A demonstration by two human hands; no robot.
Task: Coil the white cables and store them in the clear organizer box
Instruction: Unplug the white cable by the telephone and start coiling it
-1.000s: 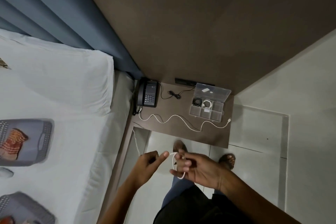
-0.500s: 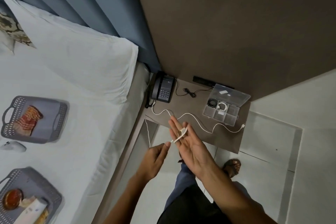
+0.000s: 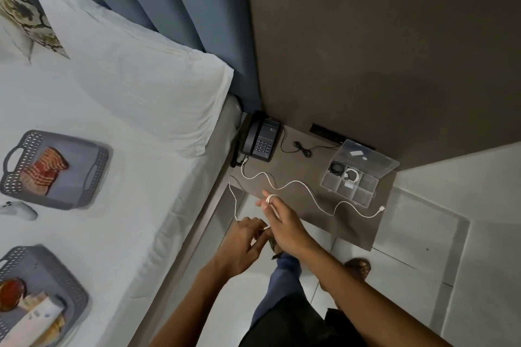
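A thin white cable (image 3: 234, 200) hangs off the brown nightstand's left edge and runs down to my left hand (image 3: 244, 242), which pinches it. Its other end is wound in white loops (image 3: 270, 198) around the outstretched fingers of my right hand (image 3: 284, 222). A second white cable (image 3: 304, 186) snakes loose across the nightstand (image 3: 366, 229), plug at the right. The clear organizer box (image 3: 351, 184) stands open at the back right, with a coiled black cable and a coiled white cable in its compartments.
A black desk phone (image 3: 262, 139) and a thin black cord (image 3: 303, 148) sit at the back of the nightstand. The bed (image 3: 118, 177) with a white pillow and grey baskets fills the left. White floor tiles and my sandalled feet lie below.
My right hand has turned so its back faces up, with more cable looped round its fingers. My left hand has come up close beside it. The camera view has shifted slightly.
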